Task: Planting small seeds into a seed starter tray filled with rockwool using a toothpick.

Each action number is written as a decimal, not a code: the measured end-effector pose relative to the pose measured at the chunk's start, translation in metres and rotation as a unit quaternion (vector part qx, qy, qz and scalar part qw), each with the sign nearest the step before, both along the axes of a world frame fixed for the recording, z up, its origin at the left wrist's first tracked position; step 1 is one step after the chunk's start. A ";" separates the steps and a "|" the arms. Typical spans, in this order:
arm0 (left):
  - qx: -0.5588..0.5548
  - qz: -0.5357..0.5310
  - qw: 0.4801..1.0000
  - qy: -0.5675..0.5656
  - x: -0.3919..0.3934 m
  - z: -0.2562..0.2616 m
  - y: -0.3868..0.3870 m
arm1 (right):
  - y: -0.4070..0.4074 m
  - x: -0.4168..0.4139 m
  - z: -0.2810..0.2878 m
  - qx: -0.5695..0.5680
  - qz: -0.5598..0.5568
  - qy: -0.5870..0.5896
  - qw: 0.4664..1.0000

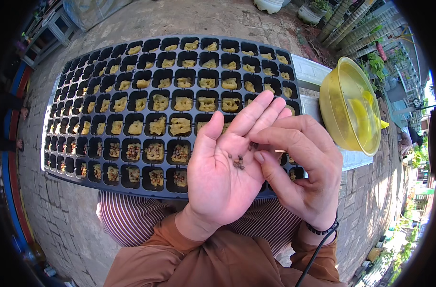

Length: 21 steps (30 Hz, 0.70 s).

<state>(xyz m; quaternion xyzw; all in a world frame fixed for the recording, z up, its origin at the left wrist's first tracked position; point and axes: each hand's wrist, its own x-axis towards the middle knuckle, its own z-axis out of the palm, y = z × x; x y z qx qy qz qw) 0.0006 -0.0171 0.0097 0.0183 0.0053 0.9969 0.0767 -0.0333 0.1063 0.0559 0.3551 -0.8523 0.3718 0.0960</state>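
Observation:
My left hand (218, 183) is turned palm up over the near side of a black plastic seedling tray (167, 137). Several small, round, dark seeds (238, 163) rest in its palm. From the right, my right hand (304, 161) bends over that palm, its thumb and index fingertips close to the seeds. A thin, pale wooden stick (280, 151) pokes out between its fingers; most of it is hidden. Yellowish spongy growing plugs (180, 125) sit in many cells. In the two nearest rows, left of my hands, reddish-brown seeds (133, 151) lie on the plugs. My hands cover some cells.
A translucent yellow plastic bowl (329, 104) holding something yellow stands tilted in view, right of the tray, on a whitish surface (350, 161). Striped cloth (132, 210) covers my lap. Potted plants (311, 12) stand beyond. Another person's feet (20, 143) show far left.

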 end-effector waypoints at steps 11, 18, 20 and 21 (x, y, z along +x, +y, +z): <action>0.000 -0.003 1.000 -0.010 0.000 -0.009 0.005 | 0.000 0.000 0.000 0.090 0.005 0.030 0.995; 0.012 -0.020 0.999 -0.028 0.000 -0.005 0.002 | -0.001 -0.011 -0.008 0.004 0.024 -0.017 1.000; -0.012 0.008 1.000 -0.022 -0.001 -0.006 0.003 | 0.004 -0.014 -0.007 -0.031 0.010 -0.054 0.998; -0.011 0.007 1.000 -0.022 -0.002 -0.006 0.003 | 0.008 -0.015 -0.004 -0.044 -0.007 -0.067 0.997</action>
